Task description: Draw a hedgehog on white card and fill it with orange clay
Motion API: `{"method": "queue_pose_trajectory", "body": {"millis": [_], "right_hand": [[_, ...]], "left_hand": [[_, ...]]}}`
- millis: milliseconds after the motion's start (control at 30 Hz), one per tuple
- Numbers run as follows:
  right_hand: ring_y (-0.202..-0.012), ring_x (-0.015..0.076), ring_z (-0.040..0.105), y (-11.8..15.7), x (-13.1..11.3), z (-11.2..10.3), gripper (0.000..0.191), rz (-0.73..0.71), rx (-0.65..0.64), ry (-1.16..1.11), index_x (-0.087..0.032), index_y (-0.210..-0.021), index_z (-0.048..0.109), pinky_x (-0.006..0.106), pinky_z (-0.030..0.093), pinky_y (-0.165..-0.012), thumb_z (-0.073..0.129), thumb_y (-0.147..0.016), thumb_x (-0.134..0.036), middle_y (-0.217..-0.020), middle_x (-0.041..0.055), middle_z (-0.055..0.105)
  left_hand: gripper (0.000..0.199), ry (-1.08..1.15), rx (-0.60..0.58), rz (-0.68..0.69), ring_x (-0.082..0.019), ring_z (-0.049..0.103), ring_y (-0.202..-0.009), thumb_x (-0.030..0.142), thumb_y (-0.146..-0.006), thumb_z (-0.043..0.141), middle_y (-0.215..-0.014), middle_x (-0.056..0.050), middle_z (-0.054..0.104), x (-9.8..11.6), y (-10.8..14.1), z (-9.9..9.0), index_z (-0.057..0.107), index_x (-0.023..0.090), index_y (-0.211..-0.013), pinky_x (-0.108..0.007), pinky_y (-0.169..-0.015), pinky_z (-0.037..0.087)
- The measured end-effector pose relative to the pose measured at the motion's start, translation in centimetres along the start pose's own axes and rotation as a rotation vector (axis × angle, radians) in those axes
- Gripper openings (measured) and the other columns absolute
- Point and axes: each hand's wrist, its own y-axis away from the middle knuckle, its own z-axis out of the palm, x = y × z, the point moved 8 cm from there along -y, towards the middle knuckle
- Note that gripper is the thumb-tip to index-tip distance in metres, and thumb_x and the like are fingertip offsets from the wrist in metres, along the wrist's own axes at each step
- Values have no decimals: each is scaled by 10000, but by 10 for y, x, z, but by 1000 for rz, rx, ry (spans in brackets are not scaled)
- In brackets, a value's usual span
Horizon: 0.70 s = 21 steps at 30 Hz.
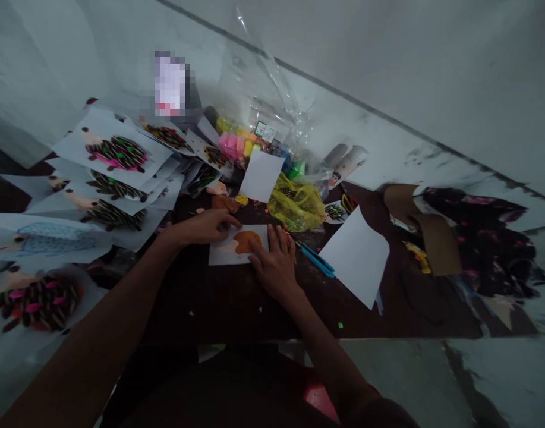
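A small white card lies on the dark table in front of me, bearing an orange-brown shape with a paler part at its left. My left hand rests at the card's upper left edge, its fingers bent and close together; whether they hold anything is hidden. On the card's right side lies my right hand, fingers spread, with fingertips touching the orange-brown shape. Brown and peach clay lumps sit just behind the card. Blue scissors lie right of my right hand.
Cards with hedgehog figures are piled at the left. Behind are a yellow bag, bright clay packs in clear plastic and a blank card. Rightward lie a white sheet, brown cardboard and dark patterned cloth.
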Motion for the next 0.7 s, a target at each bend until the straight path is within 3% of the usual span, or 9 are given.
{"method": "queue_pose_trajectory", "body": {"millis": [233, 700], "right_hand": [[-1505, 344, 277, 0, 2, -1, 402, 21, 22, 29, -330, -1376, 611, 575, 247, -1179, 575, -986, -420, -1604, 104, 404], [-1511, 336, 275, 0, 7, -4, 368, 40, 13, 25, -331, -1357, 638, 547, 245, -1192, 556, -1003, -388, -1618, 99, 381]], "left_hand": [[554, -28, -9, -21, -199, 646, -951, 153, -766, 522, -1156, -82, 713, 0, 0, 0, 678, 176, -1297, -265, -850, 489], [553, -16, -15, -16, -207, 652, -982, 147, -778, 509, -1195, -88, 709, 2, 0, 0, 682, 174, -1302, -265, -854, 486]]}}
